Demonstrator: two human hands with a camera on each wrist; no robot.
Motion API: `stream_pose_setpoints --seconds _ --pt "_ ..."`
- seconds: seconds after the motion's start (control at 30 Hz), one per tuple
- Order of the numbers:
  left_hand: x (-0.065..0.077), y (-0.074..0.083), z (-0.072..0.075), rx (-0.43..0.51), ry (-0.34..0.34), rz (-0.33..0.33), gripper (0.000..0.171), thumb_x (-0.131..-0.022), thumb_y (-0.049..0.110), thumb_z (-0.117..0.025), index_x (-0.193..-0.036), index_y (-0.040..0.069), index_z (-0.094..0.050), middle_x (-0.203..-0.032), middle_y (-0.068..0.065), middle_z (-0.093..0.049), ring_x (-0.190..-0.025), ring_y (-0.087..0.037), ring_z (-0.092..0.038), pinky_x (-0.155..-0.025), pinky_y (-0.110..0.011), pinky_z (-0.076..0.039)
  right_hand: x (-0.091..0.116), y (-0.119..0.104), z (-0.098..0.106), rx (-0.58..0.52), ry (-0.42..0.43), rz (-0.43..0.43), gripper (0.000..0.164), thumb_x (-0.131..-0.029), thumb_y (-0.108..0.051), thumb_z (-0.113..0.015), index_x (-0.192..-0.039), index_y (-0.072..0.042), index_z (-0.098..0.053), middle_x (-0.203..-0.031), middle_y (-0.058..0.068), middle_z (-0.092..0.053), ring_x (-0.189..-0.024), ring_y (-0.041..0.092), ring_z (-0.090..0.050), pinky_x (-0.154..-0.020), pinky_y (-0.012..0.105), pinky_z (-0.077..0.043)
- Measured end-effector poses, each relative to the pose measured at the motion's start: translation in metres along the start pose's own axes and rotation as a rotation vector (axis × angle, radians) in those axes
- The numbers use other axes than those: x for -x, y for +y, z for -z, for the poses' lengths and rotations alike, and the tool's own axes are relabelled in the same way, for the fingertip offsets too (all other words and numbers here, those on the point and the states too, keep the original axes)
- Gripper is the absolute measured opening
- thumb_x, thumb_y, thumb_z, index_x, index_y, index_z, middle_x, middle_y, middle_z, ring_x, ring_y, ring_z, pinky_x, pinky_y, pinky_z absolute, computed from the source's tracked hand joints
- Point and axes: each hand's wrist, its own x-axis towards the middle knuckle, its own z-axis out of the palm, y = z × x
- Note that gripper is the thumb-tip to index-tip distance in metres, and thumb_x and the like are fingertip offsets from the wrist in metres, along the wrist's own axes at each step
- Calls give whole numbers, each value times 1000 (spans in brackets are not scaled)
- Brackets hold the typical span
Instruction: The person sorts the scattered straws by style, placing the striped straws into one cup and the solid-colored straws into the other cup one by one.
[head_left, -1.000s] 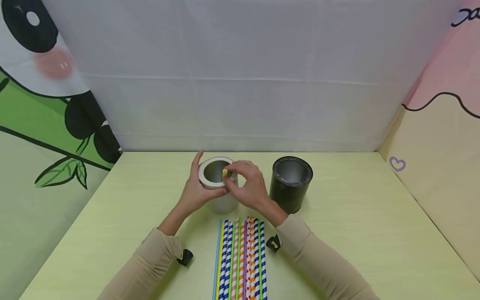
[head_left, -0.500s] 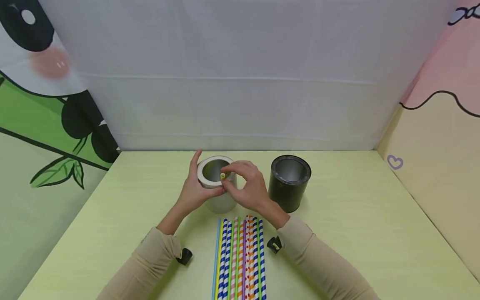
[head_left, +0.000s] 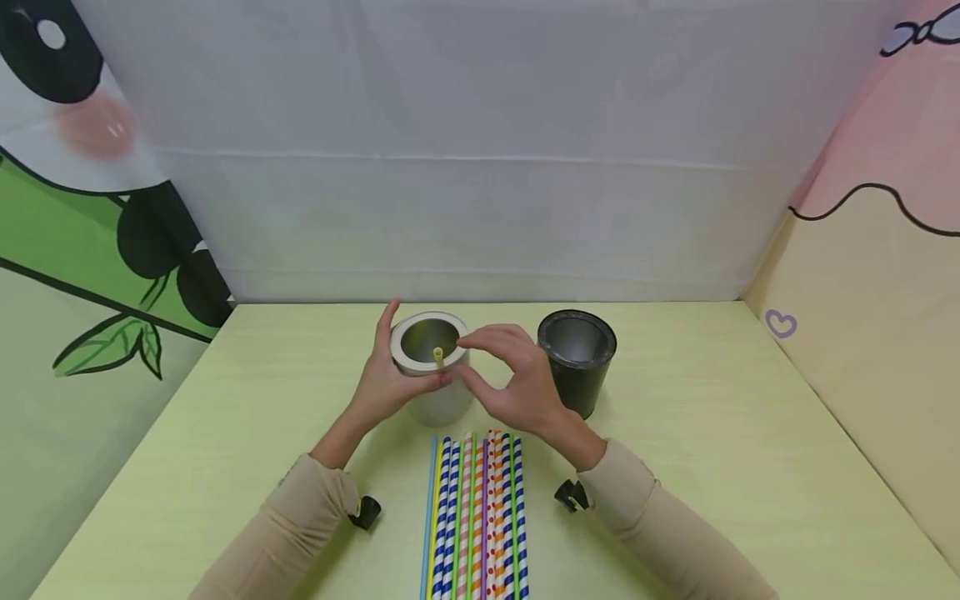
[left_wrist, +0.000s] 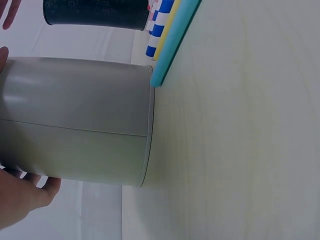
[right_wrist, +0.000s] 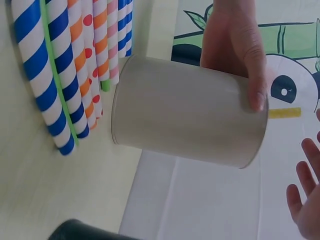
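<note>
Left hand (head_left: 390, 383): gripped the white canister around its upper part, thumb across the near side and fingers round the left.
White canister (head_left: 438, 408): stood upright on the table, its round mouth facing up.
Yellow straw (head_left: 438, 356): stood in the white canister at the near side of the mouth, top end above the rim; its lower part was hidden within.
Right hand (head_left: 517, 379): held nothing; thumb and fingers were parted, their tips just right of the white canister's rim, near the yellow straw.
Row of straws (head_left: 476, 517): lay side by side in front of the white canister, plain blue, yellow, green and purple among striped and red-dotted ones, near ends running out of view.
Black canister (head_left: 579, 375): stood upright to the right of the white canister, apart from it, partly behind the right hand.
Table (head_left: 675, 433): pale yellow-green, spread beneath and around the white canister.
Back wall (head_left: 480, 217): whitish creased cloth, beyond the white canister.
Left panel (head_left: 90, 225): cartoon face and green leaves, well left of the white canister.
</note>
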Motion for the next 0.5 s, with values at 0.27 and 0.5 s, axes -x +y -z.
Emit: stream_pose_setpoints --seconds 0.27,0.5 --pt "-1 -1 -2 -20 0 13 122 -66 30 -89 -149 49 -2 -145 -7 -40 -124 -27 -45 -101 -54 -35 9 -5 28 27 27 53 27 -81 -15 -73 -106 -8 -71 -103 5 -71 -104 23 -60 -93 39 -46" --pt "0 1 -1 -30 0 16 122 -66 31 -89 -148 51 -1 -146 -7 -39 -125 -28 -44 -101 -55 -35 17 -8 46 35 51 84 25 -86 -23 -70 -105 -7 -71 -101 5 -71 -102 24 -61 -93 38 -46"
